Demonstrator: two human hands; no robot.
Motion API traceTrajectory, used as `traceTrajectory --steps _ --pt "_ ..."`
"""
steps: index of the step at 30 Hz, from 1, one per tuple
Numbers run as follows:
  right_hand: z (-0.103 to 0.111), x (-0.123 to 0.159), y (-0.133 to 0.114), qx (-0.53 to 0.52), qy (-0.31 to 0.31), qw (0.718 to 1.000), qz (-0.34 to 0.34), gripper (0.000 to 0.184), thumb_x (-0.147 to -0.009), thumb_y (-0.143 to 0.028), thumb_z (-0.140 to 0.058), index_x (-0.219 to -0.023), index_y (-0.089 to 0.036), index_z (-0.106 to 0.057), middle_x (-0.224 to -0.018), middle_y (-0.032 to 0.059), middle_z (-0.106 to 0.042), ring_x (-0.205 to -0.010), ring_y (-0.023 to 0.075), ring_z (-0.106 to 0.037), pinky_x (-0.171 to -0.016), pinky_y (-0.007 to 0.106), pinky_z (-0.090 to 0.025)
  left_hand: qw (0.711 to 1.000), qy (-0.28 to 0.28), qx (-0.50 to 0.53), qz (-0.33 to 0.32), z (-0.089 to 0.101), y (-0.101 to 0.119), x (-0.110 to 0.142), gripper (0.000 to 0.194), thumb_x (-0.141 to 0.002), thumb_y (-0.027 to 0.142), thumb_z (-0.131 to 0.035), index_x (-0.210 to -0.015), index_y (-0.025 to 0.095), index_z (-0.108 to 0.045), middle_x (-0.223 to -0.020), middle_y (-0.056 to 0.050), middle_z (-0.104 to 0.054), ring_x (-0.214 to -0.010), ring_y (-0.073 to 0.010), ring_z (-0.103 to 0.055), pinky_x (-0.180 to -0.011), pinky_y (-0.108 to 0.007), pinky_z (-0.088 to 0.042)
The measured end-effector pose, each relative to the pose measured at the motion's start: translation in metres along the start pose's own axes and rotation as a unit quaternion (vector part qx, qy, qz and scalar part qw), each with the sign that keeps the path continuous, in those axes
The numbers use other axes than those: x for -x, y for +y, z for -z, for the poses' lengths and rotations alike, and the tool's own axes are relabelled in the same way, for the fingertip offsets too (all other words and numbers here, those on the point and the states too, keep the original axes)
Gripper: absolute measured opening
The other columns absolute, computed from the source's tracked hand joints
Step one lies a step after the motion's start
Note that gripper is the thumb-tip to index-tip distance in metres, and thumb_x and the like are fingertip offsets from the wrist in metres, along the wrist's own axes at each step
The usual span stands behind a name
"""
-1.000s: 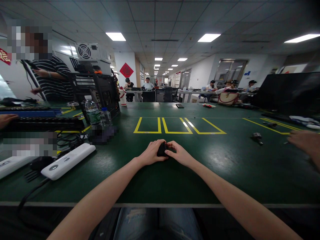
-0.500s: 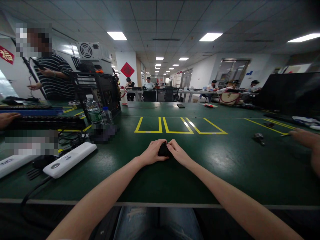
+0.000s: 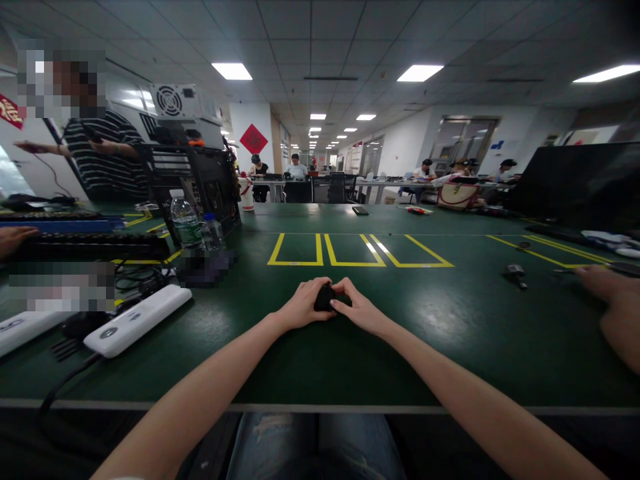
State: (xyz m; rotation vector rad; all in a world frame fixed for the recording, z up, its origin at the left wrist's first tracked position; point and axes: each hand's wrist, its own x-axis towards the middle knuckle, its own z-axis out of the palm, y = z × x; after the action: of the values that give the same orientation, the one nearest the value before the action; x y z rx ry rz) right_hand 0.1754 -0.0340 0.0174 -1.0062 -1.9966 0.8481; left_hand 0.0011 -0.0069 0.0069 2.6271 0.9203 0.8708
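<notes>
Between my hands, just above the green table (image 3: 320,373), is a small dark, rounded object (image 3: 325,298); its kind cannot be made out. My left hand (image 3: 306,300) wraps round its left side, thumb below and fingers on top. On the other side, my right hand (image 3: 356,305) curves its fingers and thumb onto the object's right edge. Much of the thing is hidden by my fingers. Past my hands, yellow tape outlines (image 3: 350,264) mark the tabletop.
At left lie a white power strip (image 3: 137,320), dark cables, water bottles (image 3: 186,223) and an open computer case (image 3: 200,180). A phone (image 3: 360,211) lies farther back. At right, another person's hand (image 3: 607,293) is near a small metal part (image 3: 515,273). A person in stripes (image 3: 103,157) stands at left.
My right fingers have shifted on the dark object, with the thumb now at its right edge and a gap showing under the arched fingers. My left hand keeps its hold.
</notes>
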Motion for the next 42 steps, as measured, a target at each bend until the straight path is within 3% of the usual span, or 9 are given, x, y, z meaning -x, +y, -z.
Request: traceTrajectory --steps 6,9,14,18,24,31,37,42 --pt "-0.006 -0.008 0.008 0.018 0.059 0.998 0.020 0.012 -0.081 -0.031 -0.038 -0.079 -0.020 -0.043 -0.076 -0.0014 -0.048 -0.077 0.0143 -0.049 -0.074 0.031 -0.039 1.000 0.006 -0.008 -0.002 -0.001 -0.001 0.000 0.063 -0.064 0.037 -0.062 -0.116 0.021 -0.030 -0.111 -0.007 -0.046 -0.103 -0.0222 -0.044 -0.089 -0.037 -0.031" --pt "-0.008 -0.011 0.012 0.014 0.070 0.997 0.013 0.011 -0.078 -0.030 -0.043 -0.084 -0.020 -0.043 -0.081 -0.0005 -0.048 -0.081 0.0147 -0.049 -0.077 0.031 -0.039 1.000 0.002 -0.008 -0.003 0.000 0.000 0.000 0.063 -0.065 0.037 -0.062 -0.117 0.021 -0.030 -0.111 -0.007 -0.046 -0.104 -0.0220 -0.044 -0.089 -0.038 -0.031" --pt "-0.004 -0.008 0.010 -0.013 0.032 0.999 -0.043 0.018 -0.079 -0.032 -0.042 -0.090 -0.019 -0.045 -0.089 0.0024 -0.052 -0.088 0.0167 -0.050 -0.081 0.036 -0.039 1.000 -0.001 -0.006 0.001 0.000 0.001 0.000 0.062 -0.065 0.036 -0.062 -0.116 0.022 -0.030 -0.111 -0.007 -0.046 -0.103 -0.0218 -0.044 -0.089 -0.038 -0.031" --pt "0.000 -0.004 0.005 -0.014 0.005 1.000 -0.015 0.017 -0.076 -0.028 -0.049 -0.090 -0.021 -0.044 -0.092 0.0006 -0.052 -0.092 0.0169 -0.049 -0.084 0.037 -0.038 1.000 0.000 -0.006 0.004 -0.001 0.000 0.000 0.062 -0.065 0.036 -0.061 -0.116 0.022 -0.030 -0.111 -0.007 -0.046 -0.103 -0.0222 -0.044 -0.088 -0.037 -0.031" --pt "0.000 -0.005 0.002 -0.034 0.020 0.999 -0.014 0.010 -0.079 -0.028 -0.044 -0.085 -0.021 -0.046 -0.086 0.0005 -0.054 -0.085 0.0153 -0.052 -0.079 0.035 -0.041 1.000 -0.008 -0.005 0.010 0.002 0.002 0.000 0.061 -0.065 0.037 -0.061 -0.116 0.023 -0.031 -0.111 -0.007 -0.047 -0.104 -0.0232 -0.044 -0.089 -0.038 -0.031" --pt "0.000 -0.009 0.013 -0.055 0.017 0.996 -0.063 0.021 -0.077 -0.031 -0.047 -0.093 -0.018 -0.047 -0.091 0.0033 -0.055 -0.089 0.0167 -0.052 -0.083 0.038 -0.039 1.000 -0.003 -0.003 0.004 0.001 0.001 0.000 0.061 -0.065 0.038 -0.061 -0.116 0.022 -0.031 -0.111 -0.007 -0.046 -0.103 -0.0225 -0.044 -0.088 -0.037 -0.031" --pt "0.005 -0.004 0.007 -0.034 -0.010 0.999 -0.019 0.024 -0.070 -0.027 -0.056 -0.091 -0.022 -0.046 -0.096 0.0007 -0.053 -0.097 0.0183 -0.049 -0.086 0.040 -0.037 1.000 0.001 -0.005 0.010 -0.001 -0.001 0.000 0.061 -0.065 0.036 -0.061 -0.116 0.022 -0.030 -0.112 -0.007 -0.046 -0.105 -0.0231 -0.044 -0.089 -0.038 -0.030" --pt "0.004 -0.008 0.008 -0.050 0.010 0.998 -0.022 0.014 -0.076 -0.031 -0.048 -0.085 -0.020 -0.047 -0.085 0.0005 -0.054 -0.085 0.0162 -0.053 -0.078 0.036 -0.042 1.000 -0.002 -0.004 0.009 0.000 0.000 0.000 0.063 -0.064 0.038 -0.062 -0.116 0.022 -0.030 -0.112 -0.007 -0.047 -0.104 -0.0228 -0.044 -0.089 -0.038 -0.030"
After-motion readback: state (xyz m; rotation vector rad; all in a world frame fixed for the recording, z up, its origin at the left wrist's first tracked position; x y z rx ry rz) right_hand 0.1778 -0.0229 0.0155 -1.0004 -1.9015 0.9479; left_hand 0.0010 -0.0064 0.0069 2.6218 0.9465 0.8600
